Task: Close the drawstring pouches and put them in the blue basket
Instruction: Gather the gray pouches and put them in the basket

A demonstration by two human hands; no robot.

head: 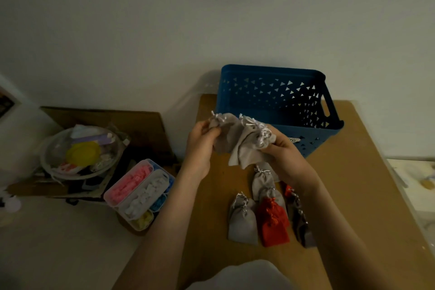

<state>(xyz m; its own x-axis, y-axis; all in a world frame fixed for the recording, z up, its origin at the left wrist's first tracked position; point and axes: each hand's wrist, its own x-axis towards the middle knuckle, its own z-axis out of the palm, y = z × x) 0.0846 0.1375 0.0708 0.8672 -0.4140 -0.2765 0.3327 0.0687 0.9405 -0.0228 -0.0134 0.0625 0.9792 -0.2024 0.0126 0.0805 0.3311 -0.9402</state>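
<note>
Both hands are raised over the tabletop [357, 172] with a bundle of grey pouches [237, 143] stretched between them. It looks like two pouches, though the cloth is so bunched together that I can't be sure. The left hand [201, 146] has its fingers curled round the left end of the cloth, pinching it just under a tuft of white drawstring that pokes up above the fingertips. The right hand [283, 152] grips the other end, its fingers folded over a gathered, puckered mouth wound with white cord. The bottom corners of the cloth hang loose below and between the two hands.

Just beyond the hands stands the blue basket [270, 69], upright, its near wall right behind the right hand.

Below the right hand, nearer the person, more pouches lie on the tabletop. A closed grey pouch [242, 221] lies touching a red pouch [273, 223], and a smaller grey pouch [262, 182] lies closer to the wrist. A dark grey pouch [303, 228] is partly hidden under the right forearm.

Well off to the left of the left hand sits a divided plastic box [138, 193] of pink, white, blue and yellow bits. Farther left is a clear bowl [80, 153] with something yellow in it.
</note>
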